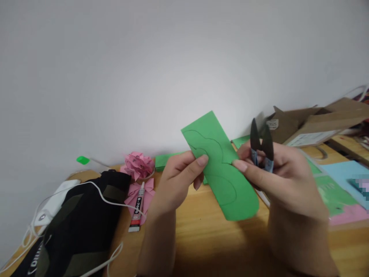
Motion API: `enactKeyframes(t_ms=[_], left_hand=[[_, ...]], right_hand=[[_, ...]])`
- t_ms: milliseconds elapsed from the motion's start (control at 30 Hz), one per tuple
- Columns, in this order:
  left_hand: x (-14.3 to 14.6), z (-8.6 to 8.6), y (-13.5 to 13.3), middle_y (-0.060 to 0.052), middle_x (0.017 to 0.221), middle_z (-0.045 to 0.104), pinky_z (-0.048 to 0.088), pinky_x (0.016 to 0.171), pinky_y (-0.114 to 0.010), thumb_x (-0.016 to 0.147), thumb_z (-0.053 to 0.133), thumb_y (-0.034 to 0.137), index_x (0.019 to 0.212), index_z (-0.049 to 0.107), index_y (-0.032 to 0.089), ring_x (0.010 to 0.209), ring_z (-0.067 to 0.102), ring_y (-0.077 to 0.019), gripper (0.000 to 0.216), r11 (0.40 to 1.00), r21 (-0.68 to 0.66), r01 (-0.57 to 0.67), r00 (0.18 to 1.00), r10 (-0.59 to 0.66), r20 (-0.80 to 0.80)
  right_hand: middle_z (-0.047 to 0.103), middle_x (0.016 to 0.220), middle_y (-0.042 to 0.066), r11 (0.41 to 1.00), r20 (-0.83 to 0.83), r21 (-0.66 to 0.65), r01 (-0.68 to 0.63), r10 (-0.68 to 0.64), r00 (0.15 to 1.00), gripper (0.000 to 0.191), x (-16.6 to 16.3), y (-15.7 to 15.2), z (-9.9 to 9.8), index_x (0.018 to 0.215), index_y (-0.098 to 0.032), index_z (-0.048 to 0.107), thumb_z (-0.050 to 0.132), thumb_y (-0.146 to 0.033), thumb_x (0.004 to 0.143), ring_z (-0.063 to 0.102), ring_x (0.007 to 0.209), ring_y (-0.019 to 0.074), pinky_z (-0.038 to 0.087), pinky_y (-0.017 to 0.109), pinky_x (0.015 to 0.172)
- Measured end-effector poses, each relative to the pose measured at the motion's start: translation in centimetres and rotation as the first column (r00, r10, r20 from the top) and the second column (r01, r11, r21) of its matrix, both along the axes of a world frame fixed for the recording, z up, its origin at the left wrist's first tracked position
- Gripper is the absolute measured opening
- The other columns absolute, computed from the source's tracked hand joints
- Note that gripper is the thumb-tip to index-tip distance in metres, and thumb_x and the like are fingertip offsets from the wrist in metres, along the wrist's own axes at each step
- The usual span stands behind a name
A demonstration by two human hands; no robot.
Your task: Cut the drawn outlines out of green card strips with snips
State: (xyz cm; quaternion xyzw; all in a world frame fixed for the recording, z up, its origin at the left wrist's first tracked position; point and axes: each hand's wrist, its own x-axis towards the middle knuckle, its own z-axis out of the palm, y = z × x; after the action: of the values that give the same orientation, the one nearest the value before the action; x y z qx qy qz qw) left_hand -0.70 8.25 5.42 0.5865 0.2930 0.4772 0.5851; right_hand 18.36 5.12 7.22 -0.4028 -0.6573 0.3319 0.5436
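Note:
A green paper strip (pixel 221 169) with a curved pencil outline drawn on it is held up over the wooden table (pixel 201 238). My left hand (pixel 178 181) pinches the strip's left edge between thumb and fingers. My right hand (pixel 273 173) touches the strip's right edge with its thumb and is closed on small black thread snips (pixel 261 148), whose blades point up.
A pink paper flower (pixel 137 164), a pink paper bow and a glue tube (pixel 137 207) lie at left, beside a black bag (pixel 77 227) with white cords. More green, blue and pink sheets (pixel 337 192) and a brown cardboard box (pixel 314 123) sit at right. A white wall stands behind.

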Motion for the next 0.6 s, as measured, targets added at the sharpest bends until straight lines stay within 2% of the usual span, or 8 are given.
enactKeyframes(t_ms=[133,367,500,600], left_hand=[[-0.3,0.7,-0.5,0.003,0.049,0.05,0.03,0.044,-0.023,0.093,0.06,0.032,0.061,0.062,0.017,0.046,0.042,-0.0079,0.035,0.994,0.107,0.036,0.998,-0.03,-0.059],[-0.1,1.0,-0.9,0.002,0.048,0.053,0.032,0.045,-0.023,0.093,0.06,0.027,0.053,0.058,0.018,0.048,0.046,-0.0076,0.041,0.974,0.224,-0.038,0.993,0.062,-0.103],[0.0,0.6,-0.7,0.003,0.049,0.055,0.034,0.047,-0.023,0.091,0.064,0.031,0.052,0.056,0.017,0.047,0.047,-0.0072,0.042,0.983,0.155,-0.099,0.994,0.105,-0.028],[0.3,0.3,-0.1,0.002,0.049,0.057,0.032,0.043,-0.023,0.087,0.068,0.038,0.057,0.06,0.017,0.043,0.048,-0.0075,0.038,0.994,0.002,-0.111,0.987,0.11,0.117]], right_hand=[[0.038,0.058,-0.007,0.995,-0.047,-0.06,-0.073,0.07,0.996,0.018,0.4,0.0,-0.2,0.073,-0.022,0.057,0.065,-0.016,0.088,0.031,0.047,0.0065,0.024,0.019,0.039],[0.04,0.057,-0.008,0.995,-0.127,-0.097,-0.037,0.025,0.992,0.015,0.3,0.1,-0.3,0.072,-0.022,0.061,0.071,-0.016,0.082,0.032,0.045,0.0055,0.025,0.019,0.039],[0.046,0.058,-0.006,0.997,-0.175,-0.075,0.01,-0.023,0.984,0.013,-0.1,0.5,-0.3,0.072,-0.021,0.066,0.071,-0.015,0.082,0.037,0.047,0.0059,0.026,0.02,0.041],[0.045,0.059,-0.005,0.991,-0.199,-0.017,0.131,-0.132,0.971,0.008,-0.1,0.4,-1.3,0.087,-0.023,0.07,0.066,-0.029,0.09,0.037,0.047,0.0074,0.026,0.022,0.04]])
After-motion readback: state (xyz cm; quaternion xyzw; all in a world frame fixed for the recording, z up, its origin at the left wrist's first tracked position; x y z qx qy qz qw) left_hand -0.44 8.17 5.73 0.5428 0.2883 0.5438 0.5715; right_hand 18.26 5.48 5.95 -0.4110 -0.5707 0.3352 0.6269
